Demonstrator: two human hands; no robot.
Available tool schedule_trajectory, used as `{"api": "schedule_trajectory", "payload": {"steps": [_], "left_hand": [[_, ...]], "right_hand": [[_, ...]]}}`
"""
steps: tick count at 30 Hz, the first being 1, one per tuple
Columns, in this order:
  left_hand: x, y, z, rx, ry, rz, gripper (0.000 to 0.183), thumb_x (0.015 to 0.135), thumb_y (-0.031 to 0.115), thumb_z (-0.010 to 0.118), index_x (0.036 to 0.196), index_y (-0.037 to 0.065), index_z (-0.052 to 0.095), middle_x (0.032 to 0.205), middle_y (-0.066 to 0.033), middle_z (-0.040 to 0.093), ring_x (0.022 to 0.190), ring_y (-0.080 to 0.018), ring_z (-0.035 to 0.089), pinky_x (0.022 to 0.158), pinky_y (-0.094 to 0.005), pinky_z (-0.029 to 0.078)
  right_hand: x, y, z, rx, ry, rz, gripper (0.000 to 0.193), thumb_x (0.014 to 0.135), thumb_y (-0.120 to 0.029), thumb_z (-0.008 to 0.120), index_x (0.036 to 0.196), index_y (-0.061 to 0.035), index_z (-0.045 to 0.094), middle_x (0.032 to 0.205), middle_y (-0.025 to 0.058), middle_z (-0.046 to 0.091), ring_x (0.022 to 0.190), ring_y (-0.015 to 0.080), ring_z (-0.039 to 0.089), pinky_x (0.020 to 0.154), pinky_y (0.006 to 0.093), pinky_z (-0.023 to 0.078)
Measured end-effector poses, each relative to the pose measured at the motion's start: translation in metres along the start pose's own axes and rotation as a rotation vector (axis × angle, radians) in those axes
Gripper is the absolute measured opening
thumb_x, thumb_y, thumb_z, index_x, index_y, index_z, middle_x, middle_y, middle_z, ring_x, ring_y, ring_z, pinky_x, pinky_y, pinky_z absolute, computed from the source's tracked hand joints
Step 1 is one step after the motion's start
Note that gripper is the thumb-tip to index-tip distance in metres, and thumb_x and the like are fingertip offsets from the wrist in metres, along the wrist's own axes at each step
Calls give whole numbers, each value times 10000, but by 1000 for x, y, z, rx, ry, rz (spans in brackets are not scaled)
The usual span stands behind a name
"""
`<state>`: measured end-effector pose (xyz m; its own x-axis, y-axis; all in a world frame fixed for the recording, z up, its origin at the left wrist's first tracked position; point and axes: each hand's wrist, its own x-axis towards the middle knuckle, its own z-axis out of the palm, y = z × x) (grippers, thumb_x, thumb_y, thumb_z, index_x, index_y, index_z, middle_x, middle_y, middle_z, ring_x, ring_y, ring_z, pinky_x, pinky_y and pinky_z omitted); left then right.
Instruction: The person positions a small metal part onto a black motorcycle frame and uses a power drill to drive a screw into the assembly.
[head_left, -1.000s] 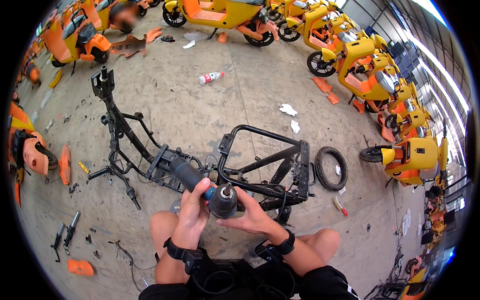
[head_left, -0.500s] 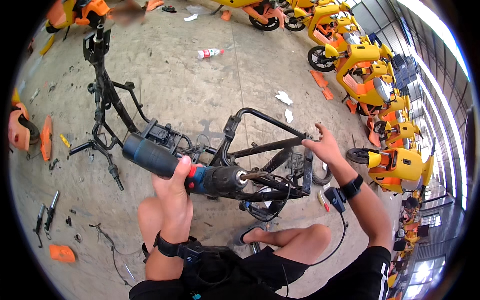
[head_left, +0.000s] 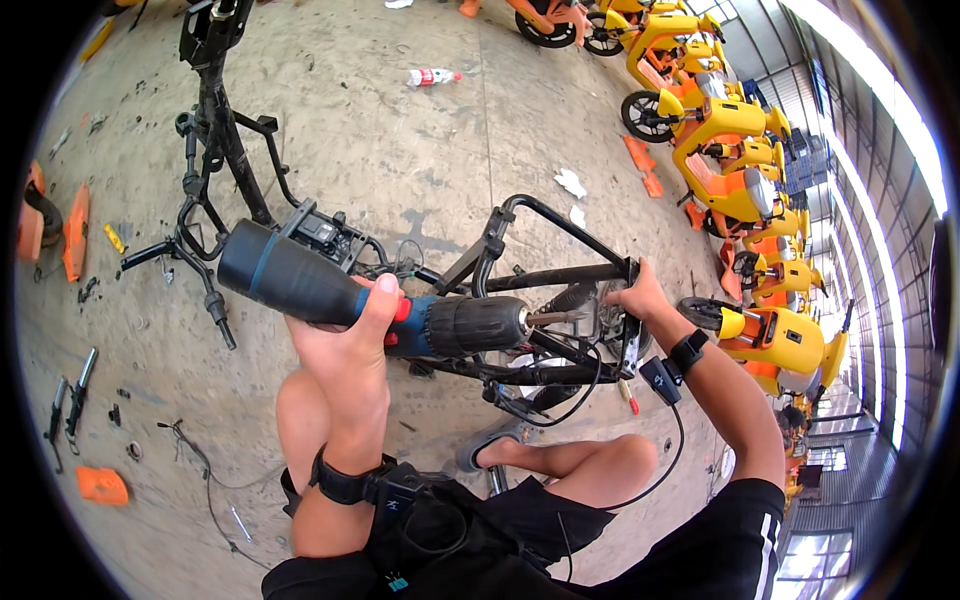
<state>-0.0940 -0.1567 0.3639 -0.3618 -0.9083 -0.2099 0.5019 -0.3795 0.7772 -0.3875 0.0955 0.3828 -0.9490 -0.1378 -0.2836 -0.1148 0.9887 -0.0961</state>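
Observation:
A cordless drill [head_left: 470, 325], black and blue with red parts, lies level across the picture, my left hand [head_left: 352, 350] wrapped round its grip with the thumb along the side. Its long bit [head_left: 556, 318] points right, toward the rear end of a stripped black scooter frame [head_left: 570, 275]. My right hand [head_left: 645, 298] clasps that frame at its rear corner, thumb on the inner side; some fingers are hidden behind the bar. Loose cables [head_left: 590, 385] hang at the frame's rear. Whether the bit's tip touches anything is hard to tell.
Yellow scooters [head_left: 725, 120] stand in rows along the right. On the concrete floor lie a plastic bottle [head_left: 434, 77], orange panels [head_left: 75, 232], shock absorbers [head_left: 80, 390], a cable [head_left: 205, 465] and a red-handled tool [head_left: 628, 398]. My bent legs are just below the frame.
The drill has shifted right, its bit nearer the frame's rear end. My right hand has come down from spread fingers to a hold on the frame's corner. The view has shifted somewhat.

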Motion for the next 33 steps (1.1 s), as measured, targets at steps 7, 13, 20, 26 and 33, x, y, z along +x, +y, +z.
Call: {"api": "schedule_trajectory", "payload": {"steps": [7,13,20,26,33], "left_hand": [[-2,-6,-1,86,-18,42,366,745,55,749,984,25,474,812,-43,583,707,-115,586,672,-262,495],[-5,-7,1,148,-41,69,298,765,97,741,936,30,507,808,-46,581,719,-150,621,689,-280,500],[-2,-7,0,155,-27,11,458,719,23,764,1029,18,426,837,-44,566,748,-109,571,710,-252,491],[-3,-8,-1,187,-23,89,301,767,66,730,954,28,498,821,-47,581,722,-141,617,667,-267,491],[-3,-8,-1,215,-37,77,304,767,59,729,959,29,496,832,-50,579,728,-143,617,665,-264,495]], "right_hand": [[-6,0,-5,226,-69,2,1048,583,-77,769,1425,46,157,1191,238,540,1008,270,600,845,326,493],[-8,0,-6,292,-94,30,1001,609,-41,732,1425,44,160,1192,243,537,1010,286,596,846,333,487],[4,11,-1,262,-121,6,995,639,-63,736,1432,35,142,1260,244,503,1125,296,538,944,341,423],[6,10,-3,247,-129,4,1008,644,-79,756,1434,28,140,1259,243,506,1129,293,538,946,336,424],[3,10,-4,254,-127,-4,1025,637,-79,766,1435,26,131,1245,245,512,1065,284,575,889,341,465]]}}
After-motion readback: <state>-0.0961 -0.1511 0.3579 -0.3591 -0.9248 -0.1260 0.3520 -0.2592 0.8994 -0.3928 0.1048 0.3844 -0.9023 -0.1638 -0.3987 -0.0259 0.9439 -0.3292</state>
